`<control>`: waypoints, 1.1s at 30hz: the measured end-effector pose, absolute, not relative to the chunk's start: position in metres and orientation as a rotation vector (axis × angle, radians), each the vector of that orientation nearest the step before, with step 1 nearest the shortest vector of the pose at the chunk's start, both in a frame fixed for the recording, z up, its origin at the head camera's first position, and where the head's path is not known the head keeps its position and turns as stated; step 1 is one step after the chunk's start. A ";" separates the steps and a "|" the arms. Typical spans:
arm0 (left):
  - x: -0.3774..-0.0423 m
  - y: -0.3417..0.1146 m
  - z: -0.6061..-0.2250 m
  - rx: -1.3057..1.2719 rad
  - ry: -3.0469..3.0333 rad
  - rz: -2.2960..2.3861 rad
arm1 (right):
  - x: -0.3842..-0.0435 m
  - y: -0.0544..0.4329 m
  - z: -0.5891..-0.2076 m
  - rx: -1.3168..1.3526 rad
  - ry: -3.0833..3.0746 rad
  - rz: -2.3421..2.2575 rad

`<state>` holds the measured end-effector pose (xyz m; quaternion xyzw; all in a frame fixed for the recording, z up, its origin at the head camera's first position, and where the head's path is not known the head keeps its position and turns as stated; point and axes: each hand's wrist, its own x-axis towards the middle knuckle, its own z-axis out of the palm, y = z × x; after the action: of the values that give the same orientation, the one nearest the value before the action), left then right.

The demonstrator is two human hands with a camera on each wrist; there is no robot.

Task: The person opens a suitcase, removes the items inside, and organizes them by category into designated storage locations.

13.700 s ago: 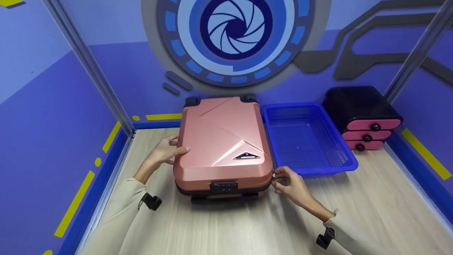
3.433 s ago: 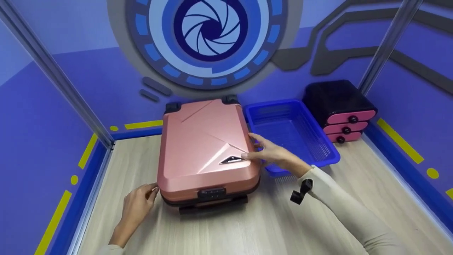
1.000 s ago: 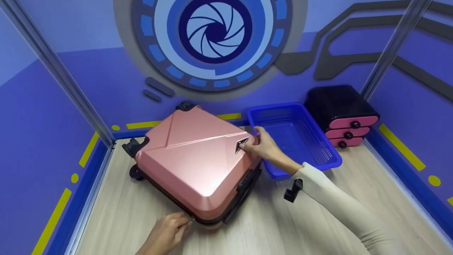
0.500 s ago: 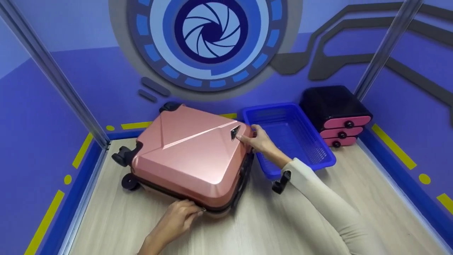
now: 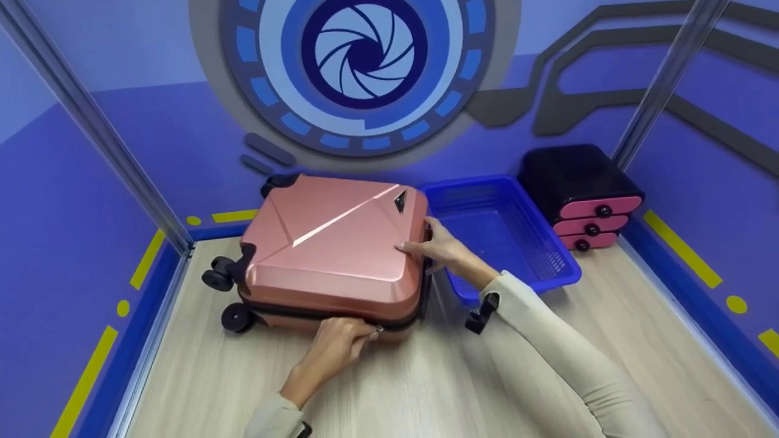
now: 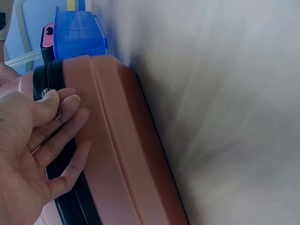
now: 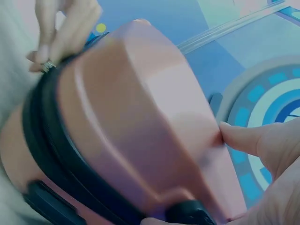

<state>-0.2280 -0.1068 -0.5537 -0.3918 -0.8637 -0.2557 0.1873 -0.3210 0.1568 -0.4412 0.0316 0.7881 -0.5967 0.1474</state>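
A rose-gold hard-shell suitcase [image 5: 335, 243] lies flat on the table, wheels to the left and its handle end toward the right. A black zipper band [image 6: 70, 161] runs round its side. At the near side, my left hand [image 5: 341, 344] pinches the metal zipper pull [image 6: 58, 112] between thumb and fingers, close to the near right corner. My right hand [image 5: 447, 249] grips the handle end, thumb on the lid and fingers over the edge by the black lock [image 7: 190, 213]. Those fingers are partly hidden in the head view.
Just right of the suitcase stands a blue plastic basket [image 5: 563, 277], its rim close to my right hand. Behind it at the right is a black drawer box [image 5: 578, 173] with pink fronts. Patterned blue walls enclose the wooden table [image 5: 201, 377] at the back and sides.
The suitcase has been turned counterclockwise, its wheels swinging from the back to the left. My left hand, pinching the zipper pull, has moved rightward along the near side; my right hand stays at the suitcase's right.
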 end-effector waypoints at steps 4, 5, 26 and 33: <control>-0.240 -0.091 -0.554 -1.045 -2.447 -0.677 | -0.323 0.157 -0.440 0.139 2.237 -1.719; -0.243 -0.086 -0.553 -1.032 -2.451 -0.671 | -0.323 0.158 -0.438 0.157 2.224 -1.715; -0.249 -0.061 -0.556 -0.822 -2.441 -0.649 | -0.346 0.148 -0.435 0.110 2.309 -1.504; -0.243 -0.082 -0.557 -0.763 -2.474 -0.638 | -0.345 0.157 -0.438 0.112 2.315 -1.487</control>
<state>-0.2434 -0.0818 -0.5570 -0.2780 -0.9017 -0.2327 0.2355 -0.3453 0.1567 -0.4376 0.0400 0.8249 -0.5298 0.1928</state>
